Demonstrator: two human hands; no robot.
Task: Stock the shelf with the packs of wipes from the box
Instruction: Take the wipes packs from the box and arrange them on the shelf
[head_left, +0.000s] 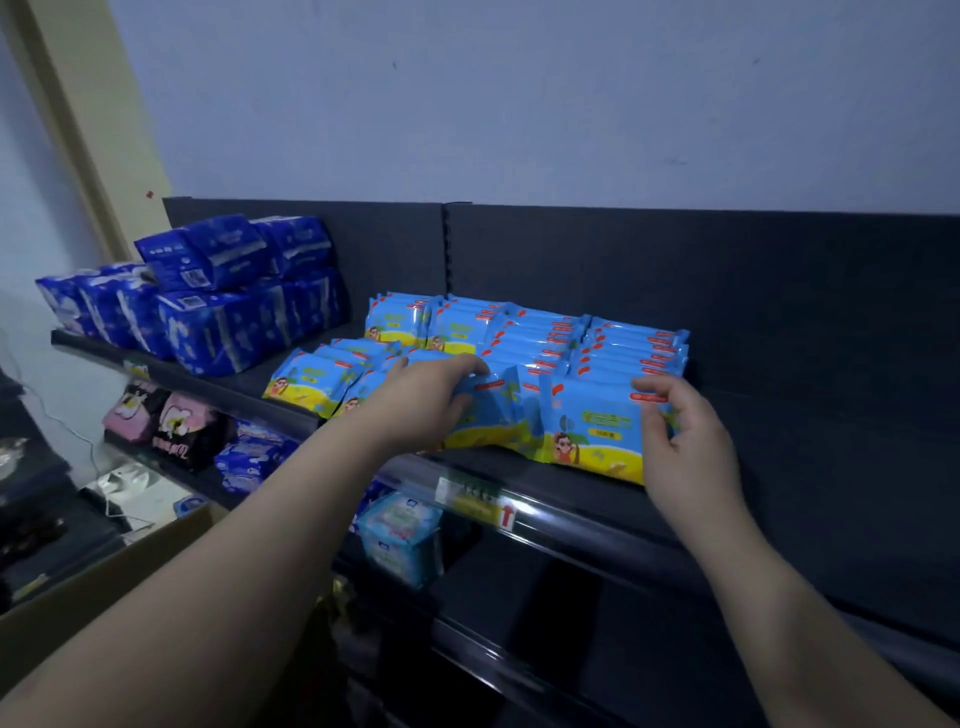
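– Left forearm (218, 561) nearest, right forearm (779, 597) across from it, both stretched up to the shelf (779, 452). Grips?

– Pinch by the right hand (685, 441) on the right edge of the front pack (592, 431), thumb near its top corner. Over the neighbouring packs (488, 415) lies the left hand (426, 400), fingers curled over their tops.

– Wipes, where?

– Upright rows (545, 338) run from the back panel toward the front. Cardboard box (130, 561) sits low left; its contents are out of sight.

– Main risk?

– Front pack stands close to the lip (571, 525). Soft wrapper, narrow base. My judgement: it tips forward and drops if the pinch lets go before it is pressed back against the row.

– Others?

– Left group (306, 382) leans, loosely packed. A sideways shove from the left hand could topple it toward the dark blue packs (218, 322) or over the edge. Squeezing the rows too tight could also pop a pack upward.
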